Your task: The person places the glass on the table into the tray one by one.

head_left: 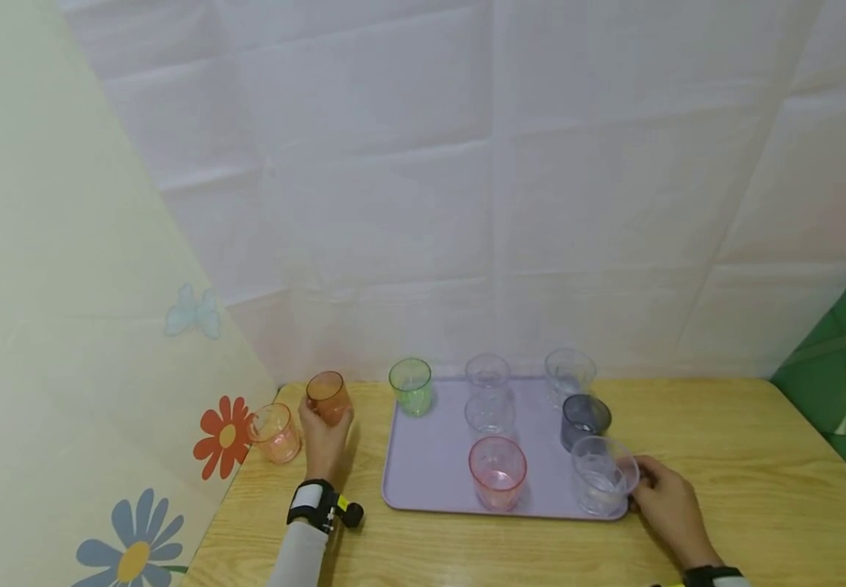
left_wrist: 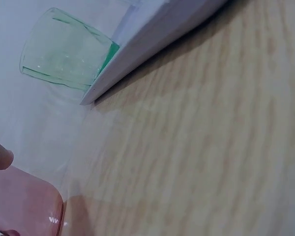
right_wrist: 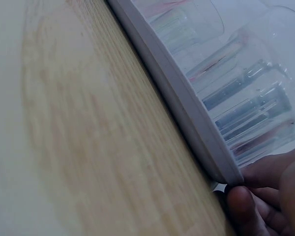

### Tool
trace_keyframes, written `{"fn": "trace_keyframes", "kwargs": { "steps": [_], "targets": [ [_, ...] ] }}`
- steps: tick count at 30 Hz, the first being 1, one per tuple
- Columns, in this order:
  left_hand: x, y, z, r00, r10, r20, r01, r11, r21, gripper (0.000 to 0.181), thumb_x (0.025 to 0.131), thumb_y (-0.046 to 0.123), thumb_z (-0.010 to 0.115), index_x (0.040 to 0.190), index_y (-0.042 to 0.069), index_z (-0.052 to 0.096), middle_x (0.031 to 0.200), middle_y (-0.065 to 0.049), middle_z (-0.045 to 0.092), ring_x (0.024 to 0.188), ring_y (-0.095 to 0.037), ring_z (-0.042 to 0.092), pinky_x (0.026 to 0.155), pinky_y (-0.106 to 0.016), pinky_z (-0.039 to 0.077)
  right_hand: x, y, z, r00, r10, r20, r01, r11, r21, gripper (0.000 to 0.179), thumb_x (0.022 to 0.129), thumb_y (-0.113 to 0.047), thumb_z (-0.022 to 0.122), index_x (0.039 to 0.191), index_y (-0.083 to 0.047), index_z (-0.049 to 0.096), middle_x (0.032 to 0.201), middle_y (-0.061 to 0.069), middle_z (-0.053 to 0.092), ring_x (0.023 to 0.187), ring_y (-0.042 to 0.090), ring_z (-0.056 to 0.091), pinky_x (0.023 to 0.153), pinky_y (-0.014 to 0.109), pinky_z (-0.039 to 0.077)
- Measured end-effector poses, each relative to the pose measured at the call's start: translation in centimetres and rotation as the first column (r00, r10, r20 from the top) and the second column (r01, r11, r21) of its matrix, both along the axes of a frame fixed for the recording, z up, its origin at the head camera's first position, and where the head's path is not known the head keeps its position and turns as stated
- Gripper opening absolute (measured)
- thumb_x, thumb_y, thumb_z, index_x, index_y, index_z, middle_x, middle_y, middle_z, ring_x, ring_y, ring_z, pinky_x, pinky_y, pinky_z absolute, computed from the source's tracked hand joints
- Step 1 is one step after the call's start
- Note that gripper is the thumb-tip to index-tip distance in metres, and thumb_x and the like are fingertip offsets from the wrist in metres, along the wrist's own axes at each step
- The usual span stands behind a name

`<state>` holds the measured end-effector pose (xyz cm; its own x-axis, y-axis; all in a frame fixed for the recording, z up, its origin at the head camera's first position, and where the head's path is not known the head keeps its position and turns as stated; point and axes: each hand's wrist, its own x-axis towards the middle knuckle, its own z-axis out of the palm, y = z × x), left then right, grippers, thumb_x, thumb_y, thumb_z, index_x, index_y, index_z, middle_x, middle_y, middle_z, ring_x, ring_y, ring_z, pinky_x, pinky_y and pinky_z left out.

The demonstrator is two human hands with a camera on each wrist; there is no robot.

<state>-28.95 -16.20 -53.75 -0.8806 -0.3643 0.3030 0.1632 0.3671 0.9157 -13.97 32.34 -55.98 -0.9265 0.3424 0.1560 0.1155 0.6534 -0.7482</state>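
Note:
My left hand (head_left: 325, 432) grips an amber-brown see-through cup (head_left: 329, 397) on the left of the table, its fingers and thumb around the sides. An orange cup (head_left: 276, 436) stands just left of that hand. The lilac tray (head_left: 423, 465) lies to the right, and my right hand (head_left: 668, 501) pinches its near right corner, thumb low and a finger at the rim in the right wrist view. Close to those fingers stands a clear cup (head_left: 599, 481) on the tray. A pink-red cup (head_left: 498, 477) stands at the tray's near edge.
On the tray also stand a green cup (head_left: 411, 391) at the far left corner, a dark grey cup (head_left: 585, 424) at the right, and several clear cups, one (head_left: 570, 379) at the far right. A white sheet (head_left: 423, 228) hangs behind the wooden table (head_left: 731, 432).

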Motion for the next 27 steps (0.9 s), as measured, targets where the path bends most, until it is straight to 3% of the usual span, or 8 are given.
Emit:
{"fn": "trace_keyframes", "kwargs": {
  "steps": [7,14,19,27],
  "targets": [
    [-0.75,-0.29,-0.03,1.0,-0.017,0.025,0.017,1.0,0.004,0.089,0.082,0.018,0.074,0.146,-0.001,0.016,0.142,-0.027,0.032,0.129,-0.036,0.036,0.108,-0.051,0.029,0.0,0.13,-0.13,1.0,0.008,-0.021,-0.008,1.0,0.009,0.025,0.083,-0.002,0.058,0.107,0.002,0.065,0.07,0.004,0.061,0.054,0.008,0.053,0.051,0.025,0.044],
    [-0.87,-0.34,0.13,0.998,-0.033,0.044,0.032,0.999,0.033,0.084,0.084,0.019,0.073,0.145,0.0,0.018,0.136,-0.024,0.038,0.129,-0.035,0.035,0.108,-0.05,0.029,0.13,0.03,0.14,1.0,0.01,-0.013,-0.01,1.0,0.006,0.025,0.084,-0.003,0.058,0.107,0.004,0.064,0.071,0.004,0.061,0.054,0.009,0.053,0.05,0.024,0.045],
    [-0.72,-0.38,0.46,0.998,-0.031,0.051,0.029,0.999,0.044,0.084,0.084,0.018,0.074,0.146,0.0,0.019,0.129,-0.022,0.039,0.123,-0.034,0.038,0.103,-0.048,0.034,0.15,-0.04,0.28,1.0,0.012,0.001,-0.012,1.0,0.009,0.026,0.084,-0.003,0.057,0.108,0.005,0.064,0.07,0.004,0.061,0.055,0.009,0.053,0.051,0.025,0.044],
    [-0.98,-0.49,0.27,0.998,0.016,0.053,-0.015,1.0,-0.024,0.075,0.08,0.023,0.077,0.134,0.0,0.031,0.118,-0.02,0.037,0.11,-0.033,0.04,0.094,-0.048,0.037,0.04,-0.05,0.07,1.0,0.009,-0.01,-0.009,1.0,0.016,0.026,0.083,-0.003,0.058,0.107,0.004,0.064,0.069,0.004,0.06,0.054,0.009,0.052,0.051,0.025,0.043]
  ]
}}
